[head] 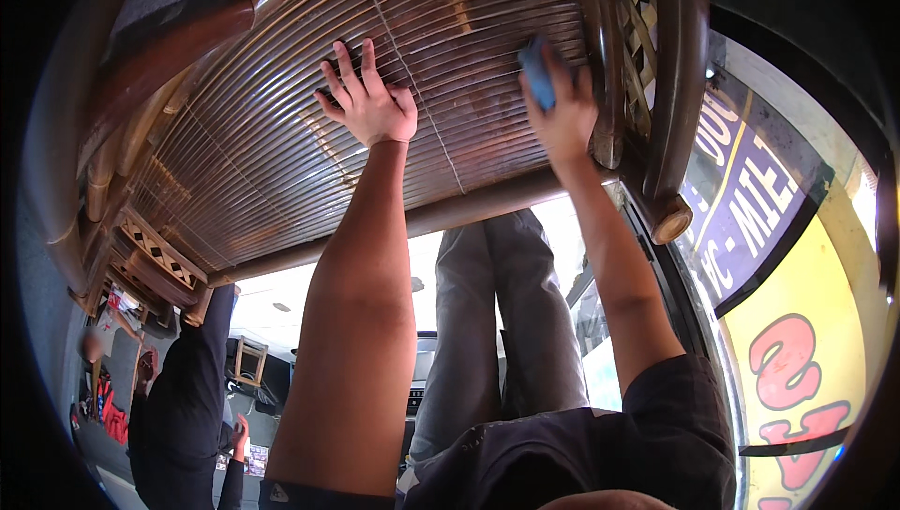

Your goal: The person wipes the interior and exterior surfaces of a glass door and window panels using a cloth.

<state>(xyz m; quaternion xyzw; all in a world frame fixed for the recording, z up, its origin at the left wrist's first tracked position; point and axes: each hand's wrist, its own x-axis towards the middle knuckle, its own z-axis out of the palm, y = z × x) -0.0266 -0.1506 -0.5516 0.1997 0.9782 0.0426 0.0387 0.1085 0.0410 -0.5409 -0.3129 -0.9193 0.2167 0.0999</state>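
A slatted bamboo seat (485, 130), dark and glossy, spreads out before me. Flat on its slats, fingers apart, rests my left hand (376, 102), holding nothing. My right hand (566, 106), somewhat blurred, grips a blue sponge or folded cloth (538, 74) against the slats near the seat's right end. Whether it is a sponge or a cloth I cannot tell.
Thick bamboo poles (675, 88) and a woven lattice (636, 25) frame the right end. A bamboo backrest pole (169, 46) runs at upper left. Another person in dark clothes (183, 383) is at lower left; a further person (105, 327) is beyond. Banners (794, 299) with writing hang at right.
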